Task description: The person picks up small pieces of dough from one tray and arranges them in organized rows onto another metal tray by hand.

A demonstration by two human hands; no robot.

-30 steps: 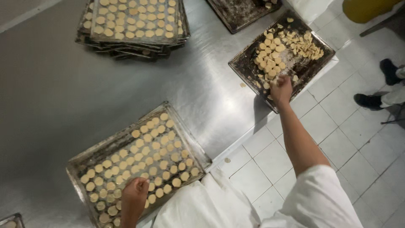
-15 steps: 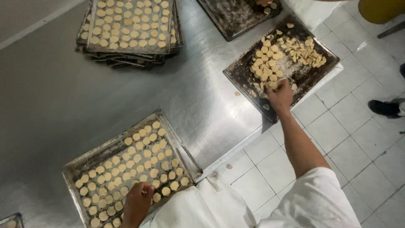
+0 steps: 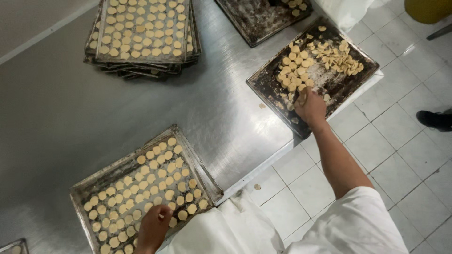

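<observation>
Steel bench (image 3: 117, 113) seen from above, several baking trays laid out on it

Left hand (image 3: 153, 228) is placed at the near edge of the front tray (image 3: 197, 164), fingers curled down onto the round dough discs (image 3: 155, 176) set out in neat rows; whether a disc is pinched cannot be told, fingertips are hidden under the hand

Right hand (image 3: 310, 107) is stretched out to the dark tray (image 3: 268, 87) at the bench corner, part of which overhangs the tiled floor (image 3: 400, 131). Fingers are bent over the near part of that tray, touching loose dough pieces; a grasp cannot be confirmed, the back of the hand covers them

On the dark tray a loose pile of dough pieces (image 3: 320, 59) is heaped toward the far side, unsorted, some overlapping. A few single pieces are scattered near the hand, and one scrap (image 3: 262, 106) lies on the bare bench just beside the tray's left edge

Around: a stack of trays (image 3: 141, 70) at the far left, top one filled with rowed discs. Another dark tray (image 3: 254, 21) at the top edge, mostly bare, a few pieces in its far corner. A tray corner (image 3: 14, 247) is cut off at bottom left

Wide bare steel is left between the front tray and the stack. A white garment (image 3: 226, 230) covers the bench's near edge. A dark shoe (image 3: 435, 120) of another person is seen on the floor at right, a crumb (image 3: 257, 186) on the tiles by the bench edge
</observation>
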